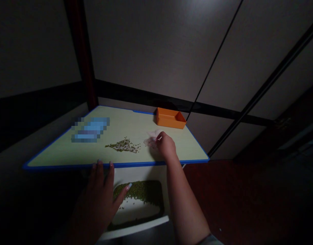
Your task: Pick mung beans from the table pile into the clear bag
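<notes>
My right hand (166, 144) is over the table (69, 153), thumb and fingertips pinched together at the edge of a thin, pale pinkish, crumpled piece (151, 142). It looks see-through, like thin plastic or mesh, but the dim light hides its exact kind. Left of it lies a loose scatter of small green beans (124, 145). My left hand (102, 190) is spread, fingertips at the table's blue front edge and thumb over a white drawer-like bin (139, 217). Inside the bin, more green beans (143, 190) are heaped toward the back; part of its white bottom shows.
An orange open box (171, 119) stands at the table's back right corner. A blurred-out bluish item (91, 129) lies on the left side. Light cabinet panels (151, 51) rise behind the table, and a dark red floor (209, 194) is at right.
</notes>
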`<action>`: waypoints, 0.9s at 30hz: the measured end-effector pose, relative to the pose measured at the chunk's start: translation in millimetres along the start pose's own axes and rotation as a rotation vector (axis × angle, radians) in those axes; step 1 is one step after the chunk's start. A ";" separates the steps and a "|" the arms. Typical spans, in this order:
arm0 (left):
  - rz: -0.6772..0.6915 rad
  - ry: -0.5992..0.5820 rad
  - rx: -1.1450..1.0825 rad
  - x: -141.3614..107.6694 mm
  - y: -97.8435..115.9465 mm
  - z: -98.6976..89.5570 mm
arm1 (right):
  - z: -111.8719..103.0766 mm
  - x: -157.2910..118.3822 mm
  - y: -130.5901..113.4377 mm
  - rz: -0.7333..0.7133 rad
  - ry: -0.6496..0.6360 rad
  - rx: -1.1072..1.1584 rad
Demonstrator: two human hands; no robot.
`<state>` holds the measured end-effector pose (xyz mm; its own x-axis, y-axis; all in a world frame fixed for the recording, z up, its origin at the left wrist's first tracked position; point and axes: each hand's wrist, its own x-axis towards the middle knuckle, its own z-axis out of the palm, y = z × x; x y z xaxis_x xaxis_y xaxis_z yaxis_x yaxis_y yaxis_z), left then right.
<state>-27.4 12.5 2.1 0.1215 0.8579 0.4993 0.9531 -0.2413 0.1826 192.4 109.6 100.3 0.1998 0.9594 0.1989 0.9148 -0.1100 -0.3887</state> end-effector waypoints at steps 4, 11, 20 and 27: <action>-0.001 0.008 0.005 0.2 -1.3 1.5 | -1.0 -0.8 1.2 0.017 -0.011 -0.001; 0.001 0.023 -0.011 -0.5 1.1 0.0 | 0.8 -1.6 -0.7 0.013 -0.059 -0.057; -0.001 0.020 0.001 -1.8 1.3 1.0 | -2.2 -5.4 -4.0 -0.005 -0.047 -0.037; 0.010 0.037 -0.002 -1.9 0.7 2.2 | -4.2 -9.0 -7.3 -0.049 -0.091 -0.012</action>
<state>-26.3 11.7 -0.7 0.1206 0.8381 0.5320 0.9513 -0.2508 0.1794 185.3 100.6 105.0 0.1222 0.9833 0.1350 0.9271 -0.0646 -0.3691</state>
